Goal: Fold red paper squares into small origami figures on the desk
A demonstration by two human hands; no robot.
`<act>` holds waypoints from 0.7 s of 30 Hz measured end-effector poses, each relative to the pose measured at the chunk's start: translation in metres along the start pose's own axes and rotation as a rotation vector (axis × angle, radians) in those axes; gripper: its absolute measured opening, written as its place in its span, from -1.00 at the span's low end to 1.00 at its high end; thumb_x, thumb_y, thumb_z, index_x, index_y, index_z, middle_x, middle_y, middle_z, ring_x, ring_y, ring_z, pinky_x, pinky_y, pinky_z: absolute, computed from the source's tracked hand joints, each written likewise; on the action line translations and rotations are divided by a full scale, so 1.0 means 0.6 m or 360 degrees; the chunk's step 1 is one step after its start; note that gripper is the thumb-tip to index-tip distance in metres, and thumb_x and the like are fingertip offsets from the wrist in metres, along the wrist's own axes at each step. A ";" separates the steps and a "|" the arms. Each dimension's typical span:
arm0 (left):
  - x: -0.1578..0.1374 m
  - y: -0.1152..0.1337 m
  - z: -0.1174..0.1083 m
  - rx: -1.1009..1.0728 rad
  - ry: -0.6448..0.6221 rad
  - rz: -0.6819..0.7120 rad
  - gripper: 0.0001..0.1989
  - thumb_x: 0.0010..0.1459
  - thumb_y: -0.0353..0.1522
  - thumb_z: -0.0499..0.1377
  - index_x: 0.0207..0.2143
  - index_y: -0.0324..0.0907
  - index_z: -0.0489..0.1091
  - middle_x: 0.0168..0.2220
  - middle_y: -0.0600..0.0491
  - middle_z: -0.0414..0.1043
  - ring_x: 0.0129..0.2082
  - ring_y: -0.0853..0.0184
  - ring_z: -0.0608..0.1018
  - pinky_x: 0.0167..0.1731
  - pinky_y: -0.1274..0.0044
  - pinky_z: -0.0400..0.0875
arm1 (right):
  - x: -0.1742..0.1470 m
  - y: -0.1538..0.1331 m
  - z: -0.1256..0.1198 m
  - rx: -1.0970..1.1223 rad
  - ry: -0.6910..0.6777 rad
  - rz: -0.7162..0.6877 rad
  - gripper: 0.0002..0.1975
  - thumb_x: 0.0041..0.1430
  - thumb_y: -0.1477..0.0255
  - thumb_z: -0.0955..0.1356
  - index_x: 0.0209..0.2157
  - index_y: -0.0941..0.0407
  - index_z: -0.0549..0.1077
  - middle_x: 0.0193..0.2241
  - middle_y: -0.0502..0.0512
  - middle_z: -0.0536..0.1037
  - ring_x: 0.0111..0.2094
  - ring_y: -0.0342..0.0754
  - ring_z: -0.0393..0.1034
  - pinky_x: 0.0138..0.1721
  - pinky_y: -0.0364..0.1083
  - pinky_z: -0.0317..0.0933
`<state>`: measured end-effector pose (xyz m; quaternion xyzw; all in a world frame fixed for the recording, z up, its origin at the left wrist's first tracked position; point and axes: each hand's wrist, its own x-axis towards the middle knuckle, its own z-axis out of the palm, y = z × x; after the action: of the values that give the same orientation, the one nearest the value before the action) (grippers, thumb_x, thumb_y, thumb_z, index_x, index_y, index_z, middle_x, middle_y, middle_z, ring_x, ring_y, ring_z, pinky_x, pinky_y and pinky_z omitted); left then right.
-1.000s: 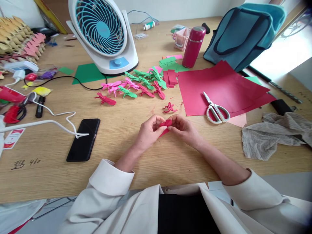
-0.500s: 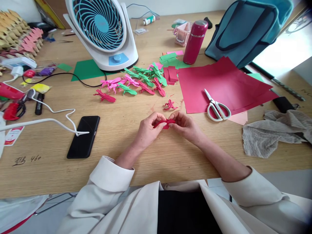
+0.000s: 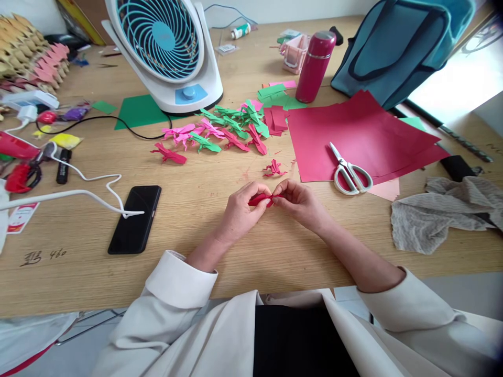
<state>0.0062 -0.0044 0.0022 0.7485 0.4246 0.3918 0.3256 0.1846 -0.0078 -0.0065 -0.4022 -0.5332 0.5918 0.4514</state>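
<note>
Between my two hands is a small piece of folded red paper (image 3: 259, 199), partly covered by fingers. My left hand (image 3: 244, 208) pinches its left and middle part. On the right end, the thumb and fingertips of my right hand (image 3: 298, 205) are closed. Just beyond my fingertips lies a small red folded paper figure (image 3: 274, 168) with thin legs. Farther off is a group of folded paper figures, among them a green one (image 3: 205, 143), a pink one (image 3: 184, 135) and a red one (image 3: 168, 153).
White-handled scissors (image 3: 349, 172) lie on large red paper sheets (image 3: 353, 136) to the right. A phone (image 3: 134, 220) with a white cable is at left. A fan (image 3: 188, 94), a red flask (image 3: 315, 67) and a blue bag (image 3: 393, 52) stand behind; a grey cloth (image 3: 444, 214) lies right.
The red paper looks narrower and more closed up between my fingers than before. Both hands stay in nearly the same place, with small finger movements.
</note>
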 end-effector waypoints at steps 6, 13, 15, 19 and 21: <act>0.002 0.002 -0.001 -0.0039 -0.0011 -0.0050 -0.87 0.14 -0.49 0.14 -0.26 -0.14 0.41 -0.25 0.06 0.51 -0.23 0.35 0.55 -0.17 0.55 0.41 | 0.001 -0.006 0.001 0.0084 -0.0043 0.0018 -0.67 0.02 0.19 0.50 -0.35 0.09 0.39 -0.40 0.03 0.49 -0.32 -0.08 0.43 -0.19 -0.05 0.31; 0.003 -0.006 0.004 -0.0337 0.0022 -0.0224 -0.79 0.12 -0.45 0.21 -0.17 -0.16 0.33 -0.32 0.09 0.50 -0.30 0.38 0.56 -0.19 0.55 0.44 | -0.001 -0.006 0.002 -0.0020 0.0026 -0.0089 -0.72 0.10 0.21 0.46 -0.34 0.10 0.38 -0.39 0.02 0.46 -0.33 -0.10 0.42 -0.20 -0.05 0.33; 0.004 -0.009 0.005 -0.0414 0.0018 -0.0264 -0.88 0.14 -0.39 0.21 -0.25 -0.18 0.35 -0.32 0.08 0.50 -0.30 0.38 0.57 -0.20 0.55 0.45 | -0.004 -0.006 0.003 -0.0128 0.0066 -0.0134 -0.76 0.15 0.24 0.43 -0.34 0.10 0.38 -0.38 0.03 0.46 -0.33 -0.09 0.43 -0.20 -0.03 0.34; 0.006 -0.012 0.004 -0.0501 0.0044 -0.0307 -0.86 0.17 -0.31 0.22 -0.32 -0.20 0.35 -0.35 0.07 0.49 -0.31 0.37 0.59 -0.25 0.56 0.47 | -0.010 -0.010 0.003 -0.0431 0.0138 -0.0293 -0.90 0.22 0.37 0.37 -0.30 0.09 0.41 -0.36 0.05 0.48 -0.29 -0.06 0.43 -0.16 0.00 0.34; 0.007 -0.012 0.004 -0.0573 0.0000 -0.0328 -0.84 0.18 -0.30 0.22 -0.34 -0.20 0.33 -0.37 0.08 0.47 -0.32 0.37 0.60 -0.25 0.55 0.47 | -0.012 -0.012 0.002 -0.0574 0.0130 -0.0418 -0.98 0.24 0.45 0.34 -0.29 0.09 0.42 -0.35 0.06 0.48 -0.28 -0.06 0.42 -0.17 -0.01 0.33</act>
<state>0.0068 0.0018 -0.0037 0.6308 0.4221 0.4260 0.4923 0.1860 -0.0148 0.0007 -0.4271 -0.6596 0.4062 0.4664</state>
